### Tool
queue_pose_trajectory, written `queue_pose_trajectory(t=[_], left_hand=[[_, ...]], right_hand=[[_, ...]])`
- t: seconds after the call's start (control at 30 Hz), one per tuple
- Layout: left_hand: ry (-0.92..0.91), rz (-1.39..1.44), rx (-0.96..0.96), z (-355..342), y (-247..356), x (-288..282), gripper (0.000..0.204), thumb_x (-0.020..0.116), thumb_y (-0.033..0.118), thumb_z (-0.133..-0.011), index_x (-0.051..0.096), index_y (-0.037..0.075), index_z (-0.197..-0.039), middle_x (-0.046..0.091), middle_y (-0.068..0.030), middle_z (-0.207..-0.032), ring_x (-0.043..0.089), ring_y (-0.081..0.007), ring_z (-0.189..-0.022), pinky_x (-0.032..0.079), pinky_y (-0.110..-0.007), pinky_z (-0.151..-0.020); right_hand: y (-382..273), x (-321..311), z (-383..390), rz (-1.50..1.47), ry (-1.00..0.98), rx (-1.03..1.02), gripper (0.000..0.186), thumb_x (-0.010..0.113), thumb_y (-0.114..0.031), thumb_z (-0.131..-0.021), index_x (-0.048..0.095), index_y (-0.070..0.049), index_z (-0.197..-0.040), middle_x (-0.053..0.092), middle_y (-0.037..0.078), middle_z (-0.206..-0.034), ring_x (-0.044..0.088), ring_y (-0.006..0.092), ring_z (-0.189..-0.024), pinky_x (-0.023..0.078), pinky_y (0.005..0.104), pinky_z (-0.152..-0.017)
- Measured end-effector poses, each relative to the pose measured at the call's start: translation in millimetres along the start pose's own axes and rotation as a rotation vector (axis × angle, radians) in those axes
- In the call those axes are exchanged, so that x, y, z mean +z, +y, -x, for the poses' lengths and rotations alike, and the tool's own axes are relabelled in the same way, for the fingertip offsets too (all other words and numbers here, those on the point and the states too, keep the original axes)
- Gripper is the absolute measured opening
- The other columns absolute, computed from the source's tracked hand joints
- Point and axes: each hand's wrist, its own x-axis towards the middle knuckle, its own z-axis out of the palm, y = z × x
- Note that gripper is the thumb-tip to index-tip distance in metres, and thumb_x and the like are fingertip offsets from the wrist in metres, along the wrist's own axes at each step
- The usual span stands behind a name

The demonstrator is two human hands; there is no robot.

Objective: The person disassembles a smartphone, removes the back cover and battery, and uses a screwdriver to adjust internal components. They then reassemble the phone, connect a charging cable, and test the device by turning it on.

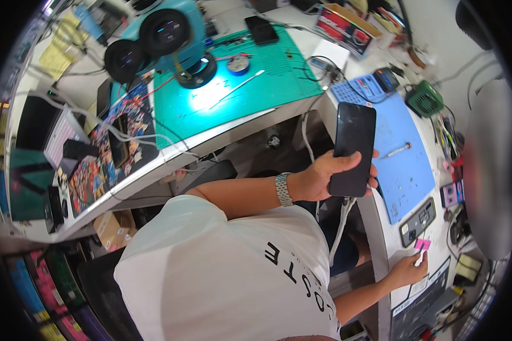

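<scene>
My left hand point(318, 176), with a metal-band watch point(283, 189) at the wrist, grips a smartphone point(355, 129) over the gap beside the right-hand bench. The phone's dark face is turned up, thumb across it and fingers round the far edge. Lower right, my right hand point(405, 271) reaches over the white bench top, its fingertips pinched at a small pink piece point(422, 244). Just beyond that piece lies a phone back housing or cased phone point(417, 222) with a camera cutout. A small screwdriver point(397, 150) rests on the blue work mat point(401, 184).
A teal microscope point(170, 34) stands over a lit green mat point(239, 94) holding a swab-like stick point(236, 89), a small round tin point(238, 65) and another phone point(261, 29). A green fan point(424, 98) sits far right. Cables point(136, 136) cross the left bench by a laptop point(62, 131).
</scene>
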Motion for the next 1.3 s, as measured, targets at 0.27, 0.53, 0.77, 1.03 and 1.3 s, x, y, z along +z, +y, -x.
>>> queue_pose_trajectory(t=[0.27, 0.53, 0.77, 1.03, 1.3], left_hand=[[0.057, -0.329, 0.239, 16.3, -10.1, 0.5, 0.039, 0.065, 0.018, -0.11, 0.054, 0.001, -0.143, 0.071, -0.0104, -0.116, 0.07, -0.0233, -0.109, 0.057, -0.041, -0.097], [0.284, -0.399, 0.533, 75.2, 15.4, -0.1, 0.04, 0.058, 0.018, -0.113, 0.05, -0.002, -0.148, 0.071, -0.0126, -0.119, 0.072, -0.0248, -0.113, 0.059, -0.041, -0.098], [0.511, -0.527, 0.826, 124.7, 23.7, 8.1, 0.052, 0.061, 0.025, -0.112, 0.042, -0.003, -0.152, 0.067, -0.0176, -0.124, 0.071, -0.0305, -0.113, 0.058, -0.048, -0.099], [0.741, -0.379, 1.283, 168.8, 64.3, 6.2, 0.04, 0.065, 0.026, -0.111, 0.051, 0.002, -0.139, 0.068, -0.0154, -0.119, 0.07, -0.0277, -0.103, 0.058, -0.046, -0.095], [1.16, -0.647, 1.401, 207.6, 83.7, -24.6, 0.046, 0.065, 0.021, -0.111, 0.052, -0.004, -0.146, 0.072, -0.0145, -0.114, 0.069, -0.0229, -0.106, 0.056, -0.039, -0.097]], right_hand=[[-181.5, -4.3, 89.4, -1.191, -1.128, 0.122, 0.024, 0.072, -0.015, -0.106, 0.072, 0.005, -0.12, 0.073, 0.005, -0.108, 0.063, 0.0084, -0.093, 0.05, 0.0226, -0.084], [-251.7, -0.5, 98.3, -1.093, -1.325, -0.195, 0.007, 0.065, 0.002, -0.103, 0.069, 0.004, -0.099, 0.069, 0.002, -0.087, 0.059, 0.0079, -0.08, 0.047, 0.0228, -0.076], [-297.5, -6.7, 115.9, -0.997, -1.442, -0.42, 0.009, 0.06, 0.006, -0.102, 0.068, 0.004, -0.097, 0.067, 0.004, -0.079, 0.057, 0.0083, -0.073, 0.048, 0.0244, -0.069], [-295.0, 41.2, 135.8, -0.802, -1.478, -0.538, 0.007, 0.065, 0.001, -0.098, 0.07, 0.003, -0.094, 0.07, 0.012, -0.074, 0.067, 0.0196, -0.07, 0.052, 0.0329, -0.068], [-263.2, 102.4, 110.1, -0.656, -1.096, -0.626, 0.022, 0.074, -0.008, -0.096, 0.074, 0.003, -0.114, 0.076, 0.021, -0.105, 0.072, 0.0385, -0.098, 0.056, 0.0448, -0.089]])
